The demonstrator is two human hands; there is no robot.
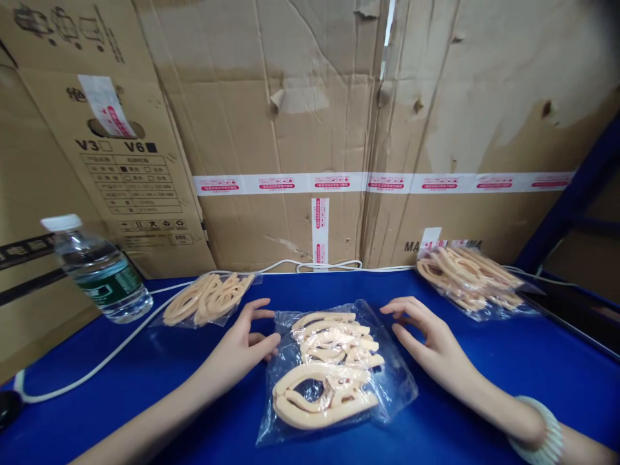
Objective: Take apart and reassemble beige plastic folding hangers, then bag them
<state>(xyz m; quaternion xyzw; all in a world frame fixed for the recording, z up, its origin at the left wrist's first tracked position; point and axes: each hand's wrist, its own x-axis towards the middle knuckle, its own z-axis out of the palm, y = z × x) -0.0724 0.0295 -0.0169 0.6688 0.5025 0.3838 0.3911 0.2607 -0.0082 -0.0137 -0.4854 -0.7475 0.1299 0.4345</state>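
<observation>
A clear plastic bag [392, 381] lies flat on the blue tabletop in front of me. Inside it are several beige curved plastic pieces [314, 413] that look like folded travel hangers. My left hand [247, 339] is at the bag's upper left edge, fingers apart and thumb pointing toward the bag; whether it touches the film I cannot tell. Off the bag's upper right side, my right hand [426, 332] hovers with fingers loosely bent and parted, holding nothing.
Another bag of beige pieces [210, 300] lies at the back left, and a pile of bagged ones [469, 278] at the back right. A water bottle [104, 278] stands left by a white cable [101, 368]. Cardboard [281, 226] walls the back of the blue table [194, 426].
</observation>
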